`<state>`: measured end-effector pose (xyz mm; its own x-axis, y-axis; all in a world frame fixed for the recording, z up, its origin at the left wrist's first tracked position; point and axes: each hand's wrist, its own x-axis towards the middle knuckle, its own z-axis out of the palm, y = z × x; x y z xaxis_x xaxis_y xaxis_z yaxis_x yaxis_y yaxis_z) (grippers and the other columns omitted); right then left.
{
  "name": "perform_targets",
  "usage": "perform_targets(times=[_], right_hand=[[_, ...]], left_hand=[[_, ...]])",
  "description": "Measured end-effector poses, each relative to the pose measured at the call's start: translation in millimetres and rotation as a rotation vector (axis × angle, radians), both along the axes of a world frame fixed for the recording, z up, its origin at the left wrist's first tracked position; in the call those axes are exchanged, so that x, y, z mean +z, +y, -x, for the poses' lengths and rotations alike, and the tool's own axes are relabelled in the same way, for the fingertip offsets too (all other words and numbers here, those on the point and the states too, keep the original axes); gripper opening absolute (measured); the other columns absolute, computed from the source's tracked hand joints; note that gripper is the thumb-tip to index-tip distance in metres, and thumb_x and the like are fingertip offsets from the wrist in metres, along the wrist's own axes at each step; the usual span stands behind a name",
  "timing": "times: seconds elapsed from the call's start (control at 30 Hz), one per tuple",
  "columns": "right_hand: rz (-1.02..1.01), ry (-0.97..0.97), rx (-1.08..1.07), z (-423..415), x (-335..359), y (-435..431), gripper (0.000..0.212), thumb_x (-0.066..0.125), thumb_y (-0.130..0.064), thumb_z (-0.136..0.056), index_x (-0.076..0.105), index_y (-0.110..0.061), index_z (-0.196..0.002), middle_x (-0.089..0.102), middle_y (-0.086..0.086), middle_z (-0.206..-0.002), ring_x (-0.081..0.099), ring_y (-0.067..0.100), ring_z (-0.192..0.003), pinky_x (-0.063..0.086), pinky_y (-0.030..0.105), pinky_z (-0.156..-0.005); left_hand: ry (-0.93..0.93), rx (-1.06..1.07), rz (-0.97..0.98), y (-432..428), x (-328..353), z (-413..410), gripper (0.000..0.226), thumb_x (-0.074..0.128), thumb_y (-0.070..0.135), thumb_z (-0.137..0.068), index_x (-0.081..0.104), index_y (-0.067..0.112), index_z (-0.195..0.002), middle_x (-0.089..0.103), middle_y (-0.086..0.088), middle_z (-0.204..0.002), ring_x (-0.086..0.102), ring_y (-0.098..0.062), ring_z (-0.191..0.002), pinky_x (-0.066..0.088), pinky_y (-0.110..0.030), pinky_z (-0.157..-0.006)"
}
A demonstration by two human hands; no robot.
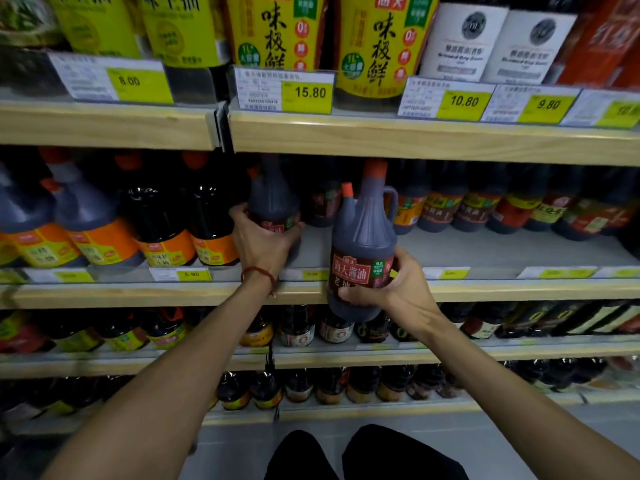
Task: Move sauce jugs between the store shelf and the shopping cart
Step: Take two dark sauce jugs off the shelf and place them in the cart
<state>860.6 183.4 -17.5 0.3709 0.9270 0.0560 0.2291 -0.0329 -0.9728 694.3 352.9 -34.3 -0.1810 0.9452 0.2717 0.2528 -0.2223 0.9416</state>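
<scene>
Two dark sauce jugs with orange caps and red labels are in my hands at the middle shelf (485, 289). My left hand (263, 242) wraps the lower body of one jug (273, 199) that stands on the shelf board, set back among the others. My right hand (398, 289) grips the second jug (363, 237) from its right side and underneath, holding it upright in front of the shelf edge, off the board. No shopping cart is in view.
Orange-labelled jugs (104, 237) fill the shelf to the left, smaller dark bottles (485, 206) the back right. A bare stretch of shelf board (485, 251) lies right of my right hand. Yellow-labelled bottles (277, 32) stand above, small bottles (298, 327) below.
</scene>
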Motion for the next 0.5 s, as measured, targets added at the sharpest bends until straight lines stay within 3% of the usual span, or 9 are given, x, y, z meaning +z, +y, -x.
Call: perform_targets(times=[0.1, 0.2, 0.33, 0.5], right_hand=[[-0.013, -0.016, -0.016, -1.2, -5.2, 3.2, 0.089, 0.103, -0.011, -0.052, 0.059, -0.016, -0.129, 0.076, -0.001, -0.113, 0.074, 0.011, -0.100, 0.061, 0.027, -0.082], [-0.018, -0.029, -0.017, 0.2, -7.7, 7.8, 0.088, 0.102, -0.011, -0.052, 0.058, -0.017, -0.128, 0.075, -0.002, -0.113, 0.074, 0.008, -0.098, 0.060, 0.024, -0.080], [-0.006, -0.063, -0.014, 2.1, -6.8, 14.8, 0.091, 0.104, -0.017, -0.050, 0.058, -0.020, -0.128, 0.075, -0.004, -0.113, 0.073, 0.008, -0.100, 0.061, 0.026, -0.082], [-0.007, -0.071, -0.009, 9.7, -7.2, 22.4, 0.096, 0.105, -0.029, -0.047, 0.057, -0.022, -0.130, 0.074, -0.005, -0.116, 0.073, 0.012, -0.104, 0.063, 0.038, -0.088]], left_hand=[[0.051, -0.037, -0.022, 5.8, -7.4, -3.7, 0.093, 0.099, 0.030, -0.054, 0.045, 0.007, -0.127, 0.065, -0.009, -0.122, 0.061, -0.019, -0.108, 0.041, -0.015, -0.080], [0.127, -0.066, -0.014, 9.9, -7.7, -6.6, 0.095, 0.099, 0.038, -0.054, 0.043, 0.007, -0.124, 0.065, -0.013, -0.123, 0.063, -0.026, -0.112, 0.046, -0.023, -0.081], [0.207, -0.108, 0.025, 13.3, -8.5, -7.1, 0.102, 0.097, 0.049, -0.052, 0.038, 0.008, -0.125, 0.063, -0.014, -0.126, 0.063, -0.032, -0.114, 0.056, -0.041, -0.089], [0.274, -0.241, 0.057, 8.0, -11.3, 12.8, 0.108, 0.097, 0.036, -0.061, 0.033, 0.006, -0.143, 0.052, -0.013, -0.143, 0.052, -0.028, -0.132, 0.047, -0.039, -0.107]])
